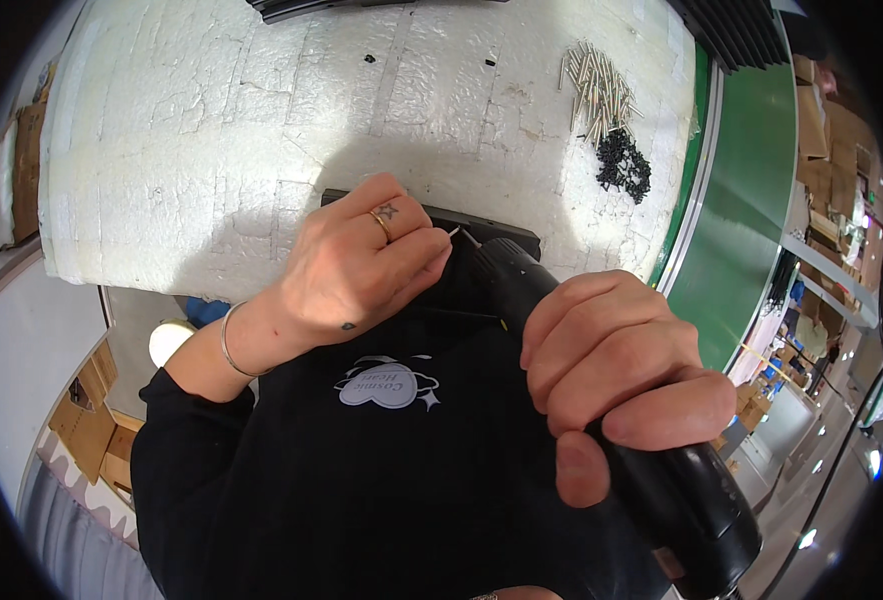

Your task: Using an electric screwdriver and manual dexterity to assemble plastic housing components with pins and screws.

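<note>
My left hand [361,255], with a ring and a bracelet, is closed in a pinch over a long black bar [491,228] at the table's near edge. A small pale tip shows at its fingertips; whether it is a pin or a fingernail I cannot tell. The hand hides much of the bar's left part. My right hand [621,365] is wrapped round a black electric screwdriver [686,510]. The tool points up and left. Its thin bit ends close to the left fingertips, beside the bar.
Silver pins [601,90] lie heaped at the table's right, with a pile of small black screw-like pieces [623,165] just nearer. Two tiny black bits [369,59] sit farther back. Black ribbed parts [736,35] stand far right; a green surface [741,200] borders the white-covered table [211,130].
</note>
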A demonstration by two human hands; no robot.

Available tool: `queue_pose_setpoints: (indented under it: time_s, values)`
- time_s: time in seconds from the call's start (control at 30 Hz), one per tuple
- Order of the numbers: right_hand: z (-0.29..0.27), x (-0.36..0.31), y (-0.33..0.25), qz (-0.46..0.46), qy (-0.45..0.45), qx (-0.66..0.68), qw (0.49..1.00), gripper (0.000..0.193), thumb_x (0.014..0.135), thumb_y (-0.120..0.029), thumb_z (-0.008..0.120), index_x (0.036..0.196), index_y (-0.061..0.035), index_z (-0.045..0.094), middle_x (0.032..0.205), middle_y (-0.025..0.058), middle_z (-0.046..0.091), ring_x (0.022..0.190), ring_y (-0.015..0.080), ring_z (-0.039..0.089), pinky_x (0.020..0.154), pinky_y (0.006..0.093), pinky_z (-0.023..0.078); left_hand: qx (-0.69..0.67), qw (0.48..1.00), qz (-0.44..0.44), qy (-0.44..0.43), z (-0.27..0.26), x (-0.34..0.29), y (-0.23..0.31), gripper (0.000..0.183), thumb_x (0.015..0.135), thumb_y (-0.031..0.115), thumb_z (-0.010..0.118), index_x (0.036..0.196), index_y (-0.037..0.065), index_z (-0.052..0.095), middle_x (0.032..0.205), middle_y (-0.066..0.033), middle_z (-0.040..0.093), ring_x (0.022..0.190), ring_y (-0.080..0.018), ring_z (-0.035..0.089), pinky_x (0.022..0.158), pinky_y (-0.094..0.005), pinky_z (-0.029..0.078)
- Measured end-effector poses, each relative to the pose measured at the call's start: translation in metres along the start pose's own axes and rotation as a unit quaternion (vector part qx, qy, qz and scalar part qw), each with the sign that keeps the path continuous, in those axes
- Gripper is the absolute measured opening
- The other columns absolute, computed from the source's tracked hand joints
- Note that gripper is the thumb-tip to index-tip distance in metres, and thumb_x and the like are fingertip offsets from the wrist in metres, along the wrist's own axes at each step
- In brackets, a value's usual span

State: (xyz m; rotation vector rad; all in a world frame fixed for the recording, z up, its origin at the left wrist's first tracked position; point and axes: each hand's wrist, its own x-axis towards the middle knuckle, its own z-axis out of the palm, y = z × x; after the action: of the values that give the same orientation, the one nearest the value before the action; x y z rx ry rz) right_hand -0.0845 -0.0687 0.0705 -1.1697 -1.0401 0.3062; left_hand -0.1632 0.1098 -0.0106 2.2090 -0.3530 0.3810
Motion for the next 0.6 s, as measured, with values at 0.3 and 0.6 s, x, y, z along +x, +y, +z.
queue_pose_setpoints:
  time_s: [0.3,0.6]
  values:
    - [0.001,0.014,0.002,0.042,-0.018,-0.009,0.999,0.032,0.078,-0.001,0.069,0.091,-0.01,0.041,0.062,0.0009,0.054,0.047,0.0143,0.052,0.046,0.0293,0.046,-0.023,0.999,0.001,-0.024,0.005,-0.003,-0.002,0.028,0.06,-0.001,0.079,0.085,0.003,0.067,0.078,-0.0052,0.063,0.07,-0.0248,0.059,0.056,-0.0328,0.05]
    - [0.009,0.018,0.006,0.014,-0.007,-0.02,1.0,0.032,0.078,-0.001,0.068,0.093,-0.0094,0.041,0.061,0.0029,0.053,0.046,0.0166,0.051,0.045,0.0323,0.044,0.014,0.999,0.036,-0.037,0.001,0.0,-0.004,0.017,0.07,0.005,0.072,0.069,0.006,0.055,0.07,-0.0052,0.049,0.072,-0.0223,0.054,0.058,-0.0319,0.049]
